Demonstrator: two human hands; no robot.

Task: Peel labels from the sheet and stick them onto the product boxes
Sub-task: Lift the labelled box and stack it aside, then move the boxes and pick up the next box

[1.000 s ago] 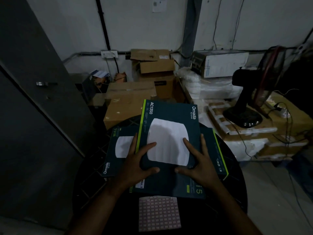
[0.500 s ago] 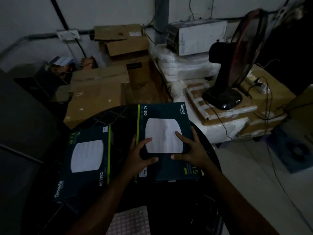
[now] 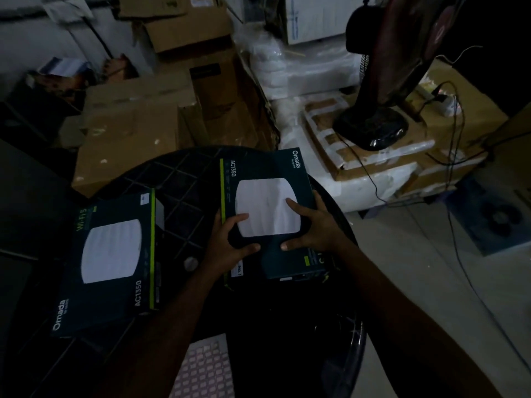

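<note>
Two boxes lie on my table (image 3: 184,179): both my left hand (image 3: 230,245) and right hand (image 3: 311,228) grip the right box (image 3: 267,173), the left box (image 3: 112,254) lies apart, label sheet (image 3: 207,372) untouched, labelling not visibly begun.

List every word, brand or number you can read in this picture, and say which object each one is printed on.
"Omada" – far edge of the held product box, gripped by left hand and right hand.
"AC1350" – same box, beside its green stripe.
"Omada" – near corner of the left product box.
"AC1350" – left box.
"Wi-Fi 5" – left box.
Small print on both boxes, the label sheet: unreadable.
</note>
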